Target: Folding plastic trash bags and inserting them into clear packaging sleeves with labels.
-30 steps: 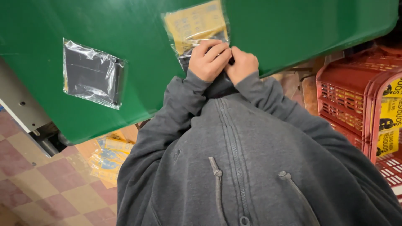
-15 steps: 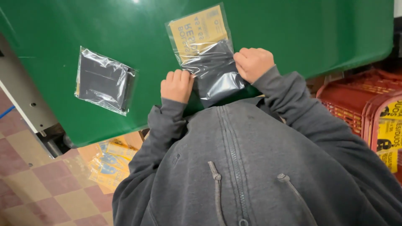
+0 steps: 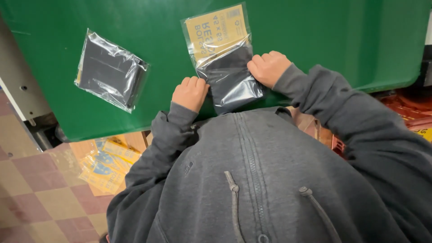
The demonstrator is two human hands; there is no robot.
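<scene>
Three lots of packaging

A clear bag (image 3: 225,63) with a yellow card and a dark fold lies at the near edge of the green worktop (image 3: 337,36); a second clear bag of dark fabric (image 3: 110,69) lies well to its left; yellow-and-blue packets (image 3: 105,164) sit stacked below, by the floor.

Fingers (image 3: 258,63) partly hidden against packet (image 3: 225,58)

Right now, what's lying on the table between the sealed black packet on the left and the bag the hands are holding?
Nothing. In the head view, only bare green table separates the black packet from the bag that the left hand and right hand are holding.
</scene>
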